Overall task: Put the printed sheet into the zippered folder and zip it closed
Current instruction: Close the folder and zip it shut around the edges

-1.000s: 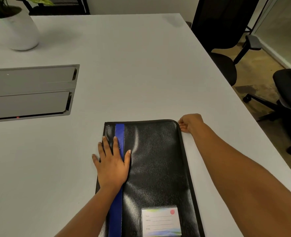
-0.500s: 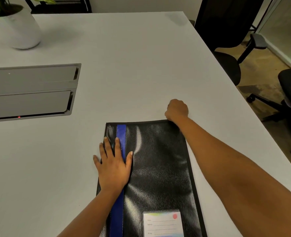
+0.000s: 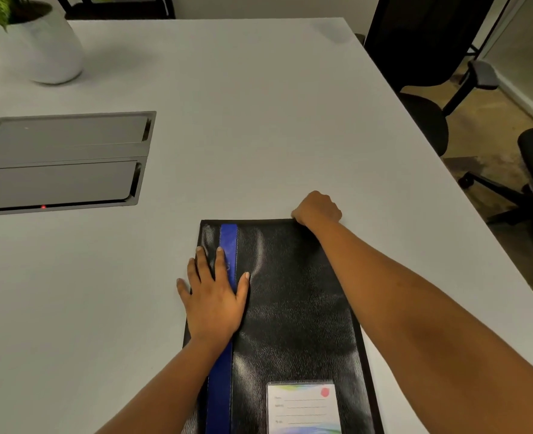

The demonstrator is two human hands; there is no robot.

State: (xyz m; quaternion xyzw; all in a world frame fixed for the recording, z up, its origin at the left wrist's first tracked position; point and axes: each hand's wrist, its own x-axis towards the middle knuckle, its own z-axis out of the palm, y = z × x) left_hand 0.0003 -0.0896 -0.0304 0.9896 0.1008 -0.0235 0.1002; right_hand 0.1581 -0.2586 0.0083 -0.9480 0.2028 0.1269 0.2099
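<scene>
Here our left hand (image 3: 213,303) lies flat, pinning the black leatherette zippered folder (image 3: 293,308) steady; our right hand (image 3: 317,209) pinches its far edge (pull hidden), presumably zipping.

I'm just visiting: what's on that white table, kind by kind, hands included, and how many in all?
Folders: 1, the black folder
Plant pots: 1, the white pot
Sunken grey lids: 2, the far lid and the near lid
Hands: 2, the left hand and the right hand
Total: 6
</scene>
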